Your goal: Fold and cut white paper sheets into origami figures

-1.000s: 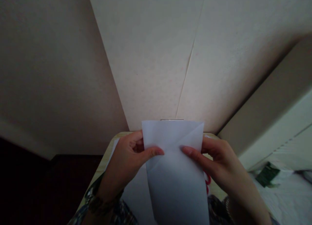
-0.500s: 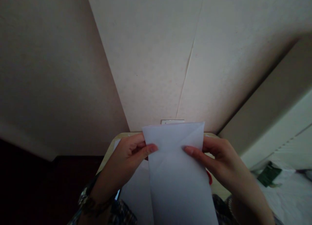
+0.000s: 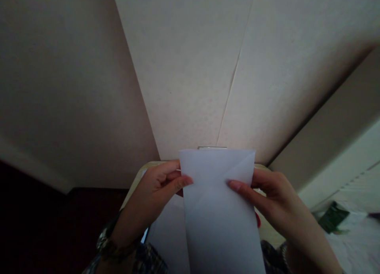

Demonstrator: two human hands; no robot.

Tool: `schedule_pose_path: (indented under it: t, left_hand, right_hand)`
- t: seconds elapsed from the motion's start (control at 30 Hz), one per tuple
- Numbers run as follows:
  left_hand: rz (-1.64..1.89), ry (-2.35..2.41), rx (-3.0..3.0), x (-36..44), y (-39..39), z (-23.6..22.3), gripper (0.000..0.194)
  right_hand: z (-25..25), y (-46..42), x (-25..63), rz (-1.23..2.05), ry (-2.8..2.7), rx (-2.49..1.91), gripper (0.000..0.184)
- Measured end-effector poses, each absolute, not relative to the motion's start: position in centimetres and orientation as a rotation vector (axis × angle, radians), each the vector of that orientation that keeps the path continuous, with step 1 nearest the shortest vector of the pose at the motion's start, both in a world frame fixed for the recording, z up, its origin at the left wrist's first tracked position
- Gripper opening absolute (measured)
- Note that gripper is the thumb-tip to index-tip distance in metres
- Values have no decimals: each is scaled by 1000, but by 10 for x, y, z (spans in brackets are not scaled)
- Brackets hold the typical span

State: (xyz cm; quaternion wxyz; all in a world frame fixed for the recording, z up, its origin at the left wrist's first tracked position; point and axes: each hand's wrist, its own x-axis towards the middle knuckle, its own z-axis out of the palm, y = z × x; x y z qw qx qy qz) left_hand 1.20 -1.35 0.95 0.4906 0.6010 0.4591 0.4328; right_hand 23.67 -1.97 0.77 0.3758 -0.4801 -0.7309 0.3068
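A white sheet of paper (image 3: 219, 214) with diagonal creases near its top is held up between my two hands. My left hand (image 3: 163, 187) pinches its left edge, thumb on the front and fingers behind. On the right edge my right hand (image 3: 270, 193) grips the same way, its thumb lying flat on the front. The fingertips behind the paper are hidden. Below and left of it lies another white sheet (image 3: 170, 230), partly covered by my left arm.
A small pale wooden table (image 3: 135, 183) stands under my hands against a wall (image 3: 190, 76). Something red (image 3: 258, 219) peeks out beside the paper's right edge. At the far right a green packet (image 3: 334, 217) rests on white cloth. A dark device edge (image 3: 145, 235) shows near my left wrist.
The paper and my right hand have shifted slightly to the right in view; my left hand has barely moved. The background has also shifted a little right. Both hands keep their hold.
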Motion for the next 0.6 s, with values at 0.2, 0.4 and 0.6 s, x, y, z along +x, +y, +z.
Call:
schedule_pose_path:
  t: [0.2,0.4,0.6]
  left_hand:
    - [1043,1156,1484,8,-15,8,11]
    - [1058,1216,1557,9,-16,10,9]
    - [1002,1303,1661,10,-20,15,15]
  right_hand:
    - [9,-22,234,858,-1879,-1193,36]
    - [8,-24,236,726,-1961,-1211,36]
    - [10,-26,236,668,-2068,-1223,40]
